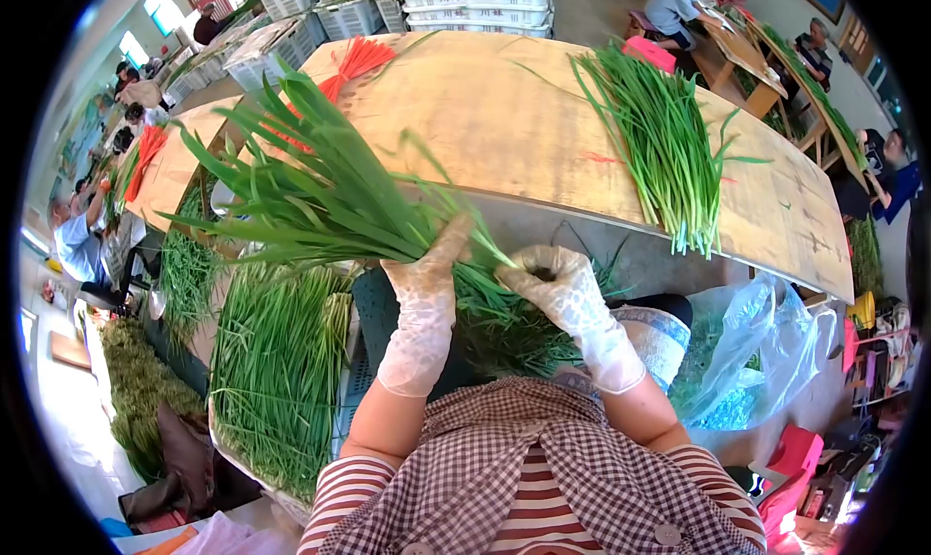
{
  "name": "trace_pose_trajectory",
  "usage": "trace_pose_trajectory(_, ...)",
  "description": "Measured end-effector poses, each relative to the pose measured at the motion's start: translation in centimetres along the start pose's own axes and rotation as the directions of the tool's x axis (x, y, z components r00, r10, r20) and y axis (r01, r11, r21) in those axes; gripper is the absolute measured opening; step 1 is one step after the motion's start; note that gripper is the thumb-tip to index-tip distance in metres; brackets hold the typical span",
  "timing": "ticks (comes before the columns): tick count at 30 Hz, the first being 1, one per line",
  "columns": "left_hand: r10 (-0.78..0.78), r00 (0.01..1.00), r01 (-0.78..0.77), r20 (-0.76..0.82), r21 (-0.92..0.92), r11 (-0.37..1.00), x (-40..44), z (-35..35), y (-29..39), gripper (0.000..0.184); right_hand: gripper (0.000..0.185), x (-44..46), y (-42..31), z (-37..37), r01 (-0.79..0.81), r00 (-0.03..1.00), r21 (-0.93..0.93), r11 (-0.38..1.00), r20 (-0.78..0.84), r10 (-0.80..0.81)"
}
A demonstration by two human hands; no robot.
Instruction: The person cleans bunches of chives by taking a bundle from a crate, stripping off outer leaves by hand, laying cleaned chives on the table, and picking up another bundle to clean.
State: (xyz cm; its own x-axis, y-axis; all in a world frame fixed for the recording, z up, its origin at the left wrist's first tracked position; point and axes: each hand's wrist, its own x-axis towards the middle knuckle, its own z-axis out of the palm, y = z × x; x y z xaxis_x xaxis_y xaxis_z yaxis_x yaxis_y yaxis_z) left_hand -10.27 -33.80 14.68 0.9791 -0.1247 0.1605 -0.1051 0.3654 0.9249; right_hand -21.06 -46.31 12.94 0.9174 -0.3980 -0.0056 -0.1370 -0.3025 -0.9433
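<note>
My left hand (423,283), in a thin, stained whitish glove, is closed round a thick bunch of garlic chives (339,191). Its broad green leaves fan out to the upper left over the table edge. My right hand (558,288), gloved the same way, pinches the pale end of a few thin chive strands (485,235) just right of the bunch. The strands' upper part is blurred. Farther right on the wooden table (465,99) lies a pile of chives (669,157), pale ends towards me. Below my hands are loose green trimmings (509,327).
A crate heaped with chives (281,371) stands at my left. Red ties (354,62) lie at the table's far left. A clear plastic bag (766,351) hangs on the right. White crates (475,2) are stacked behind the table. Other people sit at tables on both sides.
</note>
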Motion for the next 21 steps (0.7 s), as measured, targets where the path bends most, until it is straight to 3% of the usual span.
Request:
trace_pose_trajectory(2, -0.031, 0.999, 0.031, 0.02, 0.017, 0.999, 0.1, -0.3, 0.4, 0.026, 0.023, -0.6, 3.0, -0.8, 0.195, 0.976, -0.322, 0.926, -0.026, -0.215)
trace_pose_trajectory(3, -0.042, 0.999, 0.043, 0.012, -0.031, 0.999, 0.1, -0.1, 0.7, 0.027, 0.022, 0.1, 3.6, -1.2, -0.187, 0.982, -0.291, 0.938, -0.063, 0.176)
trace_pose_trajectory(4, -0.072, 0.997, 0.072, 0.004, -0.008, 0.997, -0.1, 0.1, 0.6, 0.028, 0.02, -0.2, 3.9, -1.9, -0.228, 0.973, -0.086, 0.97, -0.046, 0.224)
trace_pose_trajectory(5, -0.098, 0.995, 0.098, -0.002, 0.015, 0.995, -0.3, 0.6, 0.4, 0.028, 0.019, -0.2, 2.8, -1.8, 0.023, 0.995, -0.082, 0.996, -0.092, -0.031)
trace_pose_trajectory(6, -0.129, 0.992, 0.129, -0.009, 0.042, 0.991, -0.7, 1.0, 0.2, 0.029, 0.019, -0.4, 1.2, -1.4, 0.269, 0.951, -0.087, 0.959, -0.135, -0.279)
trace_pose_trajectory(8, -0.134, 0.991, 0.133, 0.024, 0.025, 0.991, -1.3, 1.2, -0.9, 0.031, 0.019, -0.1, -0.7, -0.3, -0.068, 0.995, 0.345, 0.936, -0.045, 0.089)
trace_pose_trajectory(12, -0.167, 0.986, 0.167, -0.015, 0.054, 0.984, -1.1, 1.6, 0.1, 0.031, 0.015, 0.1, 1.1, 0.1, -0.008, 0.991, 0.316, 0.949, -0.124, 0.05)
trace_pose_trajectory(13, -0.142, 0.99, 0.142, -0.016, 0.013, 0.99, -0.7, 0.9, -0.2, 0.031, 0.011, -0.7, 1.7, -0.3, -0.049, 0.994, 0.238, 0.97, -0.079, 0.069)
trace_pose_trajectory(14, -0.118, 0.993, 0.117, -0.018, -0.027, 0.993, -0.5, 0.3, -0.4, 0.031, 0.013, -1.3, 3.3, -1.2, 0.056, 0.997, -0.006, 0.998, 0.047, -0.055)
trace_pose_trajectory(15, -0.1, 0.995, 0.1, -0.005, 0.009, 0.995, -0.2, -0.1, -0.2, 0.03, 0.018, -1.7, 5.3, -2.3, 0.019, 0.973, -0.451, 0.892, 0.212, 0.087)
trace_pose_trajectory(16, -0.12, 0.993, 0.12, -0.002, 0.024, 0.992, -0.2, -0.4, -0.1, 0.03, 0.023, -1.9, 6.8, -3.2, 0.066, 0.915, -0.801, 0.595, 0.287, 0.285)
trace_pose_trajectory(18, -0.154, 0.988, 0.153, 0.017, 0.046, 0.987, -0.3, -0.4, 0.1, 0.03, 0.025, -2.1, 5.7, -4.2, -0.011, 0.972, -0.856, 0.517, 0.113, 0.208)
trace_pose_trajectory(19, -0.212, 0.977, 0.21, 0.01, 0.104, 0.972, -0.5, -0.2, -0.3, 0.031, 0.027, -2.2, 3.4, -4.6, -0.117, 0.986, -0.661, 0.742, 0.009, 0.164)
trace_pose_trajectory(20, -0.25, 0.968, 0.25, 0.017, 0.012, 0.968, -1.1, 0.0, -0.9, 0.032, 0.029, -1.9, 2.7, -4.1, 0.232, 0.962, -0.386, 0.893, -0.046, -0.27)
trace_pose_trajectory(21, -0.284, 0.958, 0.286, 0.043, -0.079, 0.955, -1.8, 0.3, -1.6, 0.032, 0.029, -1.9, -0.2, -3.1, 0.201, 0.976, -0.116, 0.973, -0.062, -0.209)
